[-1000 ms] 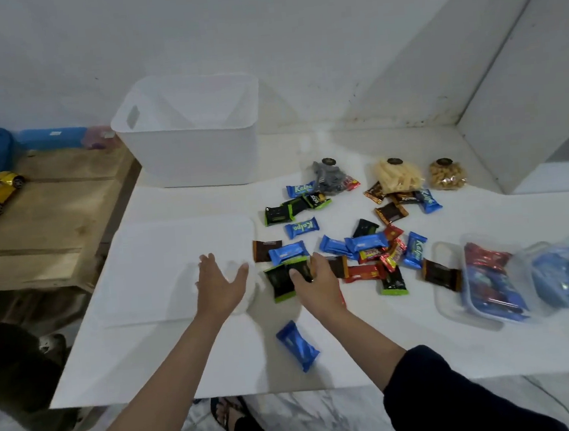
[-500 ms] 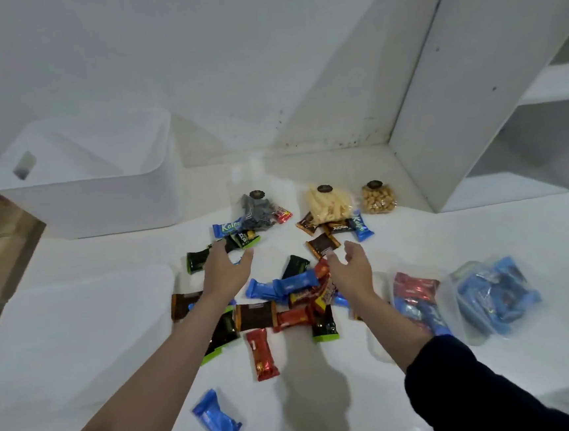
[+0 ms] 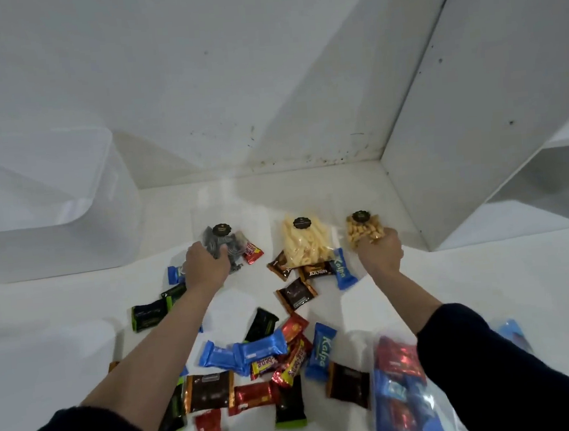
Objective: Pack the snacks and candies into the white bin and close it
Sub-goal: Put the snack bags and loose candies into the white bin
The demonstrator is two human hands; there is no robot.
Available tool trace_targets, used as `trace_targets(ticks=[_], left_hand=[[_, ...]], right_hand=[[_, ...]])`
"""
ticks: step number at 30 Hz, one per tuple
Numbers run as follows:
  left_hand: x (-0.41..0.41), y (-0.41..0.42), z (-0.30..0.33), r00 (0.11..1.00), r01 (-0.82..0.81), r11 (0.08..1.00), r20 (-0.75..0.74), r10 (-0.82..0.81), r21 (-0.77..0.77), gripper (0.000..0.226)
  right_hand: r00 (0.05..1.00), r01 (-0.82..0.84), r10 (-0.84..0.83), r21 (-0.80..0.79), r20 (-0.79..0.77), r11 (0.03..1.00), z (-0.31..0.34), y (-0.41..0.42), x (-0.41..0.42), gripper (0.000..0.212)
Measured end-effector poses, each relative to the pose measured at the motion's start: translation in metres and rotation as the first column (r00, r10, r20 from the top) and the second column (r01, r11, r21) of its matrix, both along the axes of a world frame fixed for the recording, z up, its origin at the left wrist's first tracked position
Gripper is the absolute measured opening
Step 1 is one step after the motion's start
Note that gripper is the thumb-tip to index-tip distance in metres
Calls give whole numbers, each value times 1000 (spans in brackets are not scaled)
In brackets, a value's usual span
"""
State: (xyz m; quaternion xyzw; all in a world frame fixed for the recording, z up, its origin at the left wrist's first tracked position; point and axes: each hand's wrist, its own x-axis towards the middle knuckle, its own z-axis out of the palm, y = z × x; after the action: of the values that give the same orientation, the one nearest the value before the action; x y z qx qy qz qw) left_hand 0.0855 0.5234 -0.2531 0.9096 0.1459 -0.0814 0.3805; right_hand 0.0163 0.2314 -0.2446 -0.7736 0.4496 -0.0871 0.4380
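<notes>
Bare table (image 3: 454, 279) lies open at 3 o'clock; wrappers (image 3: 254, 355) crowd 6; the bin (image 3: 52, 215) walls 9; the partition (image 3: 458, 131) blocks 1.

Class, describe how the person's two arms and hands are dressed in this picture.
Both arms wear dark navy sleeves pushed up, leaving the forearms bare. The left hand and right hand are bare: no gloves, rings, watch or bracelets show.

Both hands have reached from the loose wrappers to the desk's far edge: left hand (image 3: 206, 266) now grips the grey snack bag (image 3: 222, 245); right hand (image 3: 380, 253) grips the nut bag (image 3: 362, 231).
</notes>
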Motion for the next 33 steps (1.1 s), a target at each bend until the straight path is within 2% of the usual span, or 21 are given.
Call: trace_targets(ticks=[4, 7, 10, 14, 18, 21, 24, 26, 28, 30, 33], left_hand=[[10, -9, -11, 995, -59, 995, -75, 65, 83, 55], [11, -13, -17, 993, -86, 987, -64, 96, 138, 58], [11, -19, -16, 991, -107, 980, -60, 118, 165, 60], [6, -29, -11, 993, -118, 993, 6, 118, 24, 53], [-8, -51, 4, 979, -138, 972, 124, 163, -188, 55], [-14, -79, 20, 987, -48, 943, 127, 95, -330, 47], [-15, -114, 32, 994, 33, 934, 110, 6, -355, 45], [-18, -137, 35, 993, 85, 930, 102, -52, -357, 48], [-19, -154, 35, 990, 143, 921, 67, -128, -362, 48], [-20, -165, 33, 972, 229, 896, 42, -230, -381, 45], [-23, -170, 33, 921, 333, 793, -6, -390, -510, 42]], right_hand=[[987, -31, 25, -39, -156, 999, -11, -29, 21, 58], [973, -74, 67, -23, -220, 997, -18, -42, 28, 55], [971, -106, 117, 62, -207, 992, -22, -51, 33, 45], [970, -178, 202, 166, -138, 970, -20, -56, 37, 13], [970, -222, 239, 228, -52, 948, -13, -56, 35, 10], [966, -258, 237, 327, 102, 909, -4, -54, 31, 24], [940, -304, 146, 562, 309, 769, 9, -53, 29, 30], [910, -371, 132, 634, 392, 678, 17, -52, 29, 25], [891, -431, 196, 625, 409, 651, 19, -47, 30, 29], [896, -429, 237, 594, 375, 681, 20, -45, 31, 32], [922, -379, 206, 660, 327, 648, 14, -51, 34, 38]])
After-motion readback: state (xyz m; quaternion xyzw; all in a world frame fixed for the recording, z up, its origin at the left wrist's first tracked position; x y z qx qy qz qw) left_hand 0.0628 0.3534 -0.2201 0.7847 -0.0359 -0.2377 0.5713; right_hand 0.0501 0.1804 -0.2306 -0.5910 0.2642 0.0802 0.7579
